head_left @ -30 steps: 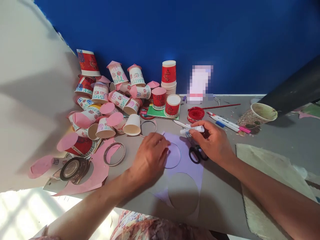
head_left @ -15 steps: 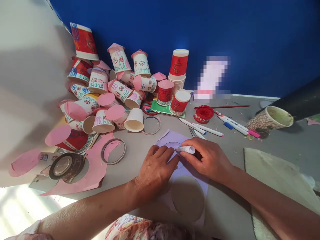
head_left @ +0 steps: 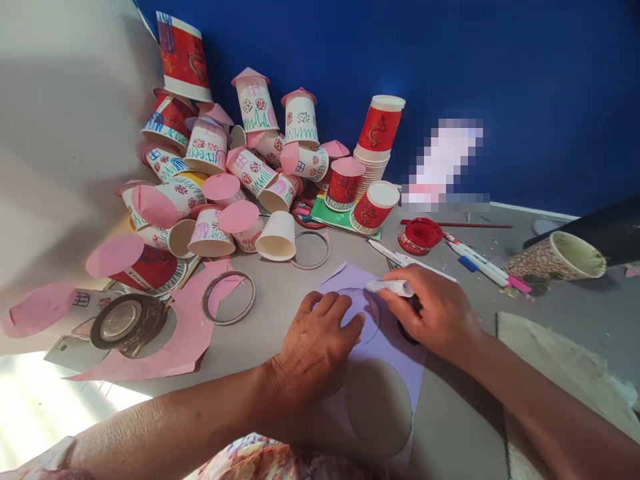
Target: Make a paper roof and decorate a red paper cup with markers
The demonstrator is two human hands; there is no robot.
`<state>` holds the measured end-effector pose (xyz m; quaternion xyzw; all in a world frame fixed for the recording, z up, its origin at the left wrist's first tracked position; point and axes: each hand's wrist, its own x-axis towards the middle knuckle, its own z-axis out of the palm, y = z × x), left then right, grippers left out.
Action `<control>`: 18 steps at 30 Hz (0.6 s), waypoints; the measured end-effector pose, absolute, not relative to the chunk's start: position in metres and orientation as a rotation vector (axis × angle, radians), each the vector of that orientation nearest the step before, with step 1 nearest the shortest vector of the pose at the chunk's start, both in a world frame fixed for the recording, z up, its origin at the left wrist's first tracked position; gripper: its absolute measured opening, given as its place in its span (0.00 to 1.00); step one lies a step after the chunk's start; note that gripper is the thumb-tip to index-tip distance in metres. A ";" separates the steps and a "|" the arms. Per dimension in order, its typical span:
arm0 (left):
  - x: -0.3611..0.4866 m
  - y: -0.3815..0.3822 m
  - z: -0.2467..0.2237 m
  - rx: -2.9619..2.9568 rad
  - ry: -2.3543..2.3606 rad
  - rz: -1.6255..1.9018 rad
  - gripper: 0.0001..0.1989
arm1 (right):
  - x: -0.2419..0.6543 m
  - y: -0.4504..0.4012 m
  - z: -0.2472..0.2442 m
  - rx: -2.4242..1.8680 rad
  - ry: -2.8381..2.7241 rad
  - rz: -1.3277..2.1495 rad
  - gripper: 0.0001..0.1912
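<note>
My left hand lies on a sheet of purple paper, fingers slightly apart and pressing it against the table. Beside its fingertips a round outline shows on the paper; part of it is under the hand. Nearer me the sheet has a large round hole, with grey table showing through. My right hand is closed around a short white tube, perhaps a marker, held slightly above the outline's upper right edge. Its far tip is blurred.
Decorated paper cups with pink roofs are piled at the left, beside stacked red cups. Tape rolls and pink paper lie left. A red tub, markers and a patterned cup stand right.
My right hand has shifted a little right with the white tube, uncovering more of the round outline. My left hand stays on the paper. The whole view has tilted slightly.
</note>
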<state>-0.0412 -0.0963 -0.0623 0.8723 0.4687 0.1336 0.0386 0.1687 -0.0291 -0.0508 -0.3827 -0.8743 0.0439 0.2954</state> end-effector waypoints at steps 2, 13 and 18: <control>-0.041 -0.096 -0.063 2.671 1.441 0.409 0.12 | 0.167 -0.035 -0.047 -0.985 -2.356 0.158 0.05; -0.042 -0.096 -0.062 2.684 1.432 0.400 0.13 | 0.164 -0.028 -0.055 -0.949 -2.395 0.121 0.05; -0.042 -0.096 -0.061 2.679 1.437 0.393 0.13 | 0.169 -0.034 -0.055 -0.941 -2.484 0.177 0.06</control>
